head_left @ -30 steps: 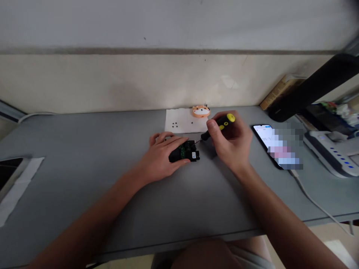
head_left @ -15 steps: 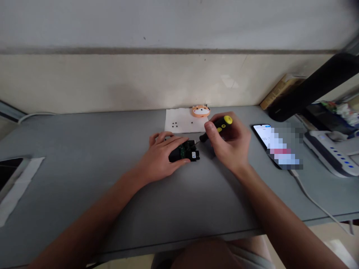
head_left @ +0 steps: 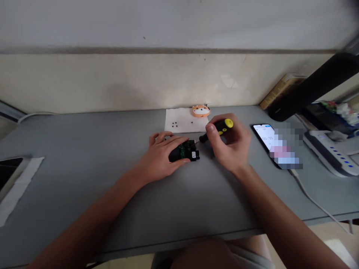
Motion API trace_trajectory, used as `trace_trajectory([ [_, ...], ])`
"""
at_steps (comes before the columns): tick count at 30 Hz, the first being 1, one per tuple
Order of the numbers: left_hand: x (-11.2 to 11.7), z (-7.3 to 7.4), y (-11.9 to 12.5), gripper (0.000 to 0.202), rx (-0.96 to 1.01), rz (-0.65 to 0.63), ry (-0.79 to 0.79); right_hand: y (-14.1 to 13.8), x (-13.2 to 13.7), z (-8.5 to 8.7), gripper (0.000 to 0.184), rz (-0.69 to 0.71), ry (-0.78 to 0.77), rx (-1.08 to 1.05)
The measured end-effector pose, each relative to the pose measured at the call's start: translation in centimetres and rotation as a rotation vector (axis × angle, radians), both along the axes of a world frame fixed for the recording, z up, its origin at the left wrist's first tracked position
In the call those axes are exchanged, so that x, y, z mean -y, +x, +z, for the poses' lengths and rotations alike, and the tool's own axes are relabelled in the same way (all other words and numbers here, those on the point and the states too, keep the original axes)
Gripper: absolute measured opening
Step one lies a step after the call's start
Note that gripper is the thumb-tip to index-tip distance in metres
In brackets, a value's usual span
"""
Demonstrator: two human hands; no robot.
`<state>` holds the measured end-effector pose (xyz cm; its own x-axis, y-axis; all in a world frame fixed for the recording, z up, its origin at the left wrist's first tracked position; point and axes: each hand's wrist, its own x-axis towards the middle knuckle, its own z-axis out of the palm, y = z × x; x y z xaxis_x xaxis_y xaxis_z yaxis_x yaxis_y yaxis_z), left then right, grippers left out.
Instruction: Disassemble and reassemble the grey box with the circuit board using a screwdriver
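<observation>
A small black device with an exposed green circuit board lies on the grey desk. My left hand rests over it, fingers and thumb gripping its sides. My right hand is closed round a black and yellow screwdriver; its thin tip points down and left at the device's far right corner. Behind them a white paper carries several tiny black screws.
An orange animal-shaped trinket sits at the paper's back edge. A lit phone with a cable lies to the right, beside a white power strip and a black lamp arm. Another phone lies at far left.
My right hand has turned the screwdriver slightly, and the yellow cap shifted a little lower and to the left. The left hand and device stayed still.
</observation>
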<state>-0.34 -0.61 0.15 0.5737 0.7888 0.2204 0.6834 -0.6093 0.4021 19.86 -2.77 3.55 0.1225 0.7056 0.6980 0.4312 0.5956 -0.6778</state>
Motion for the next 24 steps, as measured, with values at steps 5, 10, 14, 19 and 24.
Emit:
trace_trajectory([
  [5, 0.01, 0.09, 0.0, 0.051, 0.003, 0.003, -0.006, 0.08, 0.2, 0.13, 0.013, -0.003, 0.004, 0.02],
  [10, -0.02, 0.24, 0.02, 0.049, -0.002, -0.001, -0.016, 0.03, 0.16, 0.16, 0.011, -0.008, 0.0, 0.005],
  [14, 0.03, 0.27, 0.02, 0.049, -0.009, -0.001, -0.01, -0.02, 0.11, 0.02, 0.012, -0.009, 0.001, -0.03],
  [19, 0.04, 0.26, 0.05, 0.048, -0.015, -0.001, -0.005, 0.11, 0.15, -0.3, 0.011, 0.012, -0.01, -0.024],
  [24, 0.0, 0.3, 0.05, 0.048, -0.002, -0.007, -0.013, 0.37, 0.17, -0.51, 0.011, 0.035, -0.013, -0.056],
])
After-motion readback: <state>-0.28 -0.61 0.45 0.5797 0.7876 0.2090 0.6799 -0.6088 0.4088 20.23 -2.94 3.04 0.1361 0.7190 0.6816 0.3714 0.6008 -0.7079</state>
